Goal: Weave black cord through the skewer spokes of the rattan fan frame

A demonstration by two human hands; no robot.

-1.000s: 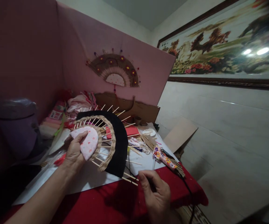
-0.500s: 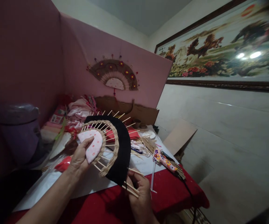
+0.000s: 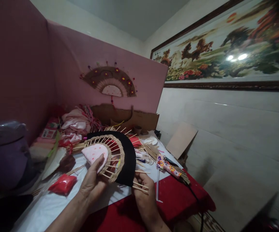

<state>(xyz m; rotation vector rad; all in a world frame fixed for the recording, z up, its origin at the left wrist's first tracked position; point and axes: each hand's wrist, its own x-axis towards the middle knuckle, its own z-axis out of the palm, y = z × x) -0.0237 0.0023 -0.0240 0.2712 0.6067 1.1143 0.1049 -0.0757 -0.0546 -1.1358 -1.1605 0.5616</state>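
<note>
A fan-shaped piece with a black outer band, a woven ring, thin wooden sticks and a pale pink dotted half-round centre is held above the table. My left hand grips it at the centre, thumb on the pink pad and the other fingers behind. At the lower right end of the black band, my right hand is closed around the edge, with stick ends poking out past its fingers. A similar decorated fan with red and yellow flowers hangs on the pink panel.
On the right of the table lies a flower-patterned glue gun. A red packet and pink cloth are on the left, near a purple bin. Loose sticks and cardboard lie behind the fan.
The view has shifted, bringing more of the red packet into sight. The held fan has tilted flatter, with both hands still on it.
</note>
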